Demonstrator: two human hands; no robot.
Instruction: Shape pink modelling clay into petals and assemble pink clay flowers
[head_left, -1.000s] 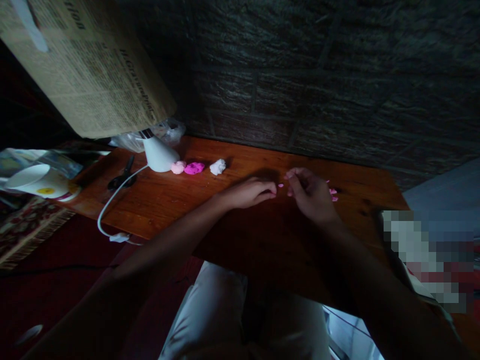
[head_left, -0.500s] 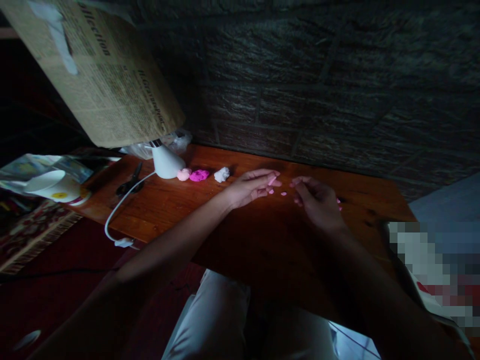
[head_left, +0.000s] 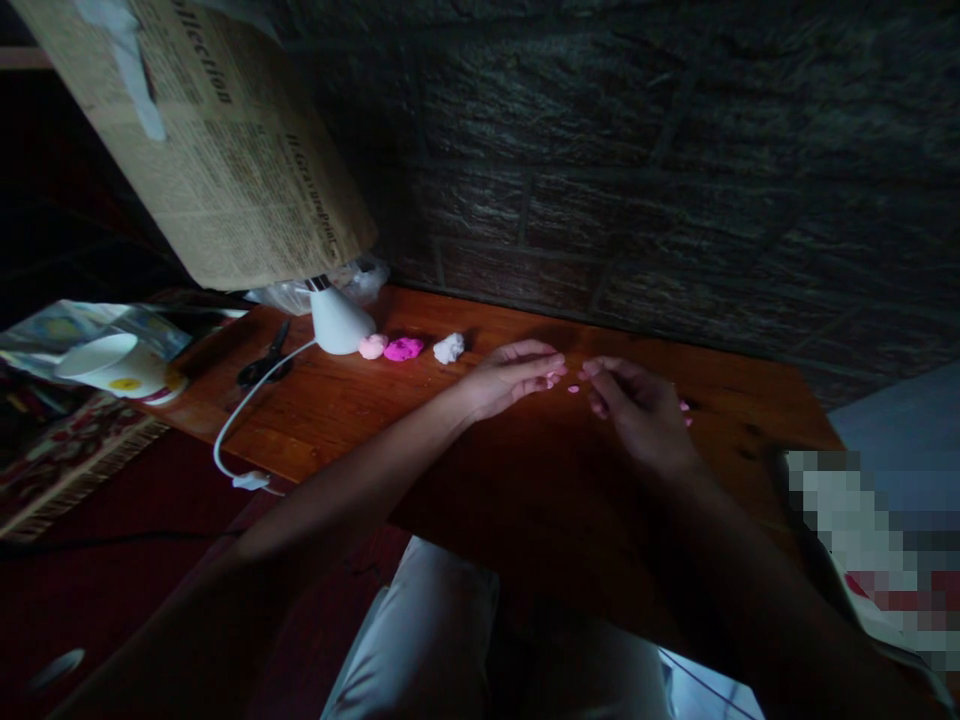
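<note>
My left hand (head_left: 510, 378) rests on the wooden table (head_left: 465, 470), fingers stretched out and slightly curled, with a small pink clay bit (head_left: 553, 376) at its fingertips. My right hand (head_left: 637, 412) lies close beside it, fingers loosely curled toward the left hand. A tiny pink piece (head_left: 573, 389) sits on the table between the two hands. More pink bits (head_left: 685, 410) show behind the right hand. Farther left lie three clay lumps: pale pink (head_left: 371, 346), magenta (head_left: 403, 349) and white (head_left: 448, 348).
A white lamp base (head_left: 339, 320) with a cord (head_left: 232, 420) stands at the back left under a newspaper sheet (head_left: 217, 150). Black scissors (head_left: 264, 365) lie next to it. A white cup (head_left: 112, 368) sits at far left. A dark brick wall (head_left: 675, 180) backs the table.
My left hand has opened out from a loose fist and slid slightly right toward the right hand. The right hand has stayed in place with its fingers lowered.
</note>
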